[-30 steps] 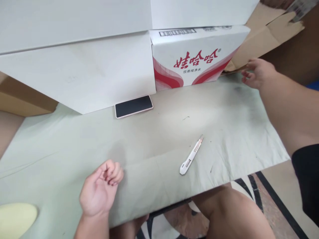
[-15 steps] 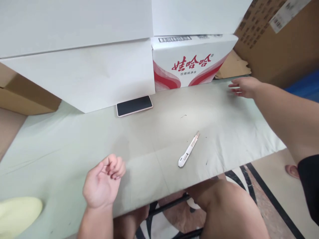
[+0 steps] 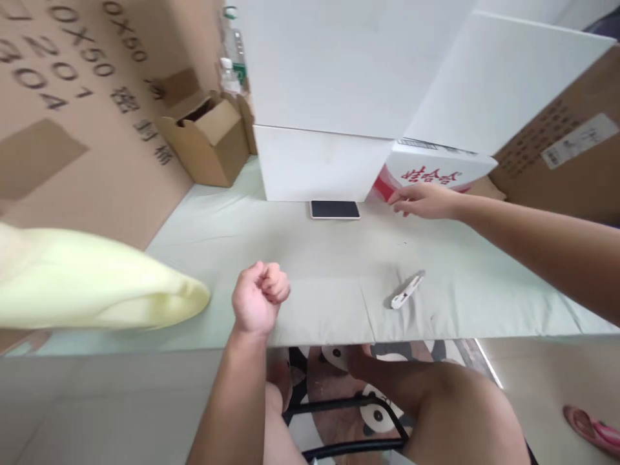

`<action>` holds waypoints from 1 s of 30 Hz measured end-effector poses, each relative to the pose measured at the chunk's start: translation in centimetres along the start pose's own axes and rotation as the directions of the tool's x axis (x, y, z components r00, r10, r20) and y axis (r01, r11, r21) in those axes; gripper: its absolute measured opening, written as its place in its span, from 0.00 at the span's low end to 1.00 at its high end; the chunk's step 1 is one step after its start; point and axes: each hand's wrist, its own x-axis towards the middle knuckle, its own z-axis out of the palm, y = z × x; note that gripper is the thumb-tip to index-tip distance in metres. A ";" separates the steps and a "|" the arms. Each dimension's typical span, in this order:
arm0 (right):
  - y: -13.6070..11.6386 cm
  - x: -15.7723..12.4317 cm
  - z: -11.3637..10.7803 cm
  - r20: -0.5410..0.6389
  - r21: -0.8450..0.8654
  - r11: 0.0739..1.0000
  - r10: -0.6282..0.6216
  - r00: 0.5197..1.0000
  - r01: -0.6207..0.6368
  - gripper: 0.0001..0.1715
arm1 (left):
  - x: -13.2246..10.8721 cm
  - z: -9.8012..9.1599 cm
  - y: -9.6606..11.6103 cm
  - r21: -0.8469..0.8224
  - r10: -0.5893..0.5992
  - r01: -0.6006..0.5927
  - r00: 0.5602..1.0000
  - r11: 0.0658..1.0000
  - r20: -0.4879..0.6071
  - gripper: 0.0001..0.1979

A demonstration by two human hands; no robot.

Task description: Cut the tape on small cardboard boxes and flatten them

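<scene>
Fingers curled into a fist, my left hand (image 3: 260,297) hovers palm up above the front of the cloth-covered table (image 3: 320,284) and holds nothing I can see. My right hand (image 3: 422,200) reaches across from the right, fingers stretched out and empty, in front of a white carton with red lettering (image 3: 472,166). Left of that hand, a phone (image 3: 334,209) with a black screen lies flat against the base of a large white box (image 3: 324,165). A white utility knife (image 3: 407,290) lies on the cloth, to the right of my left hand.
A pale yellow rounded object (image 3: 106,281) juts in from the left. Behind it are a large brown carton (image 3: 97,123), a small open cardboard box (image 3: 213,139) and plastic bottles (image 3: 232,55). Another brown carton (image 3: 557,135) stands at the right.
The view has swung left and widened. My right hand has moved left, from beyond the lettered carton's right end to its front. My left hand's fingers have curled tighter.
</scene>
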 end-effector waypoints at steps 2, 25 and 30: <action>-5.1 0.7 3.3 0.088 -0.187 0.960 -0.193 0.977 0.206 0.11 | 0.5 -1.8 0.0 0.006 -0.053 0.053 0.994 0.999 0.093 0.31; -32.0 17.2 16.2 -0.204 -0.065 0.801 -0.595 0.777 0.596 0.22 | 4.7 -5.1 -0.2 0.271 0.447 -0.387 0.868 0.881 -0.214 0.25; -25.6 10.6 14.7 -0.204 0.089 0.825 -0.533 0.821 0.558 0.22 | 3.8 -4.3 -0.8 0.429 0.651 -0.497 0.654 0.754 -0.386 0.20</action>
